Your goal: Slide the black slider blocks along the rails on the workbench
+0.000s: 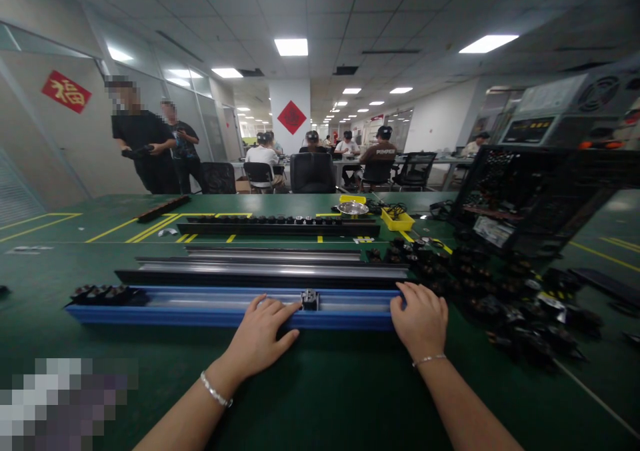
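Observation:
A long blue channel rail [175, 317] lies across the table in front of me, its inside shiny. A small black block-shaped part [309, 299] sits in its channel, right of the middle. My left hand [263, 337] rests on the rail with fingers spread; its index fingertip reaches the left side of that part. My right hand [424, 317] is curled over the rail's right end, thumb and fingers at its edges. Several similar black parts [107, 295] stand bunched at the rail's left end.
Behind lie black rails [260, 274] and another rail filled with black parts [280, 227]. A heap of black parts [510, 284] spreads at the right, near an opened computer case [515, 197]. A yellow bin [397, 220] and a metal bowl [353, 208] stand farther back; people are beyond.

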`<state>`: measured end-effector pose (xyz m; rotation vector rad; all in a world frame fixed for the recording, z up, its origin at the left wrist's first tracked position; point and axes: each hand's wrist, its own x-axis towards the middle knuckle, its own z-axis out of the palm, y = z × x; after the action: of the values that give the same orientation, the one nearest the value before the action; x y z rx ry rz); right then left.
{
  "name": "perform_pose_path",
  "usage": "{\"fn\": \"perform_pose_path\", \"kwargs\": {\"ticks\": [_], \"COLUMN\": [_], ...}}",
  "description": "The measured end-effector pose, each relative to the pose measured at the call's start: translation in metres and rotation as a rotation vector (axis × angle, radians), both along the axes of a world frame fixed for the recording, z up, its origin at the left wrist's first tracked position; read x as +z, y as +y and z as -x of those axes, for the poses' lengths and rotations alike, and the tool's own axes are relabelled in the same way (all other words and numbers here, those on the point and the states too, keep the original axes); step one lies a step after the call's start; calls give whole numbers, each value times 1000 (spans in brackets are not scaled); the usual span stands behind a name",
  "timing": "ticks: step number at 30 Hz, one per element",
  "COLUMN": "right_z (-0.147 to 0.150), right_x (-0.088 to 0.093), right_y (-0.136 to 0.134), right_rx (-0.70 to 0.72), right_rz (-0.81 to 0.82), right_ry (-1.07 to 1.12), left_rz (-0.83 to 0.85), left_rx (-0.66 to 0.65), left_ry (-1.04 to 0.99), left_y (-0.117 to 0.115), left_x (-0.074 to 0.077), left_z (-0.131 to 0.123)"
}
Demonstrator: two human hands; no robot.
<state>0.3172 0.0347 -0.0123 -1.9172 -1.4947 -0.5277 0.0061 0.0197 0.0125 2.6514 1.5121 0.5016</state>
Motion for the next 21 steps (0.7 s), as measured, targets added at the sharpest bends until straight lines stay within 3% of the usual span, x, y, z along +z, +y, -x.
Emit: {"fn": "perform_pose_path", "kwargs": {"ticks": [6,9,14,21], "right_z": [22,40,66,106], "right_x": [2,4,8,12], "right_y": [-1,-5,-11,-12], "right_rx": [384,492,590,552], "right_rz": [-68,-30,90,211], "right_ry": [-86,-48,25,120], "left_rz": [-17,-14,-15,-40], "left_rx": [16,22,36,45], "left_ry": [28,34,38,60], "left_y": [0,0,0,2], "left_x": [-1,0,0,-1], "left_z": [-1,-3,-5,-7]}}
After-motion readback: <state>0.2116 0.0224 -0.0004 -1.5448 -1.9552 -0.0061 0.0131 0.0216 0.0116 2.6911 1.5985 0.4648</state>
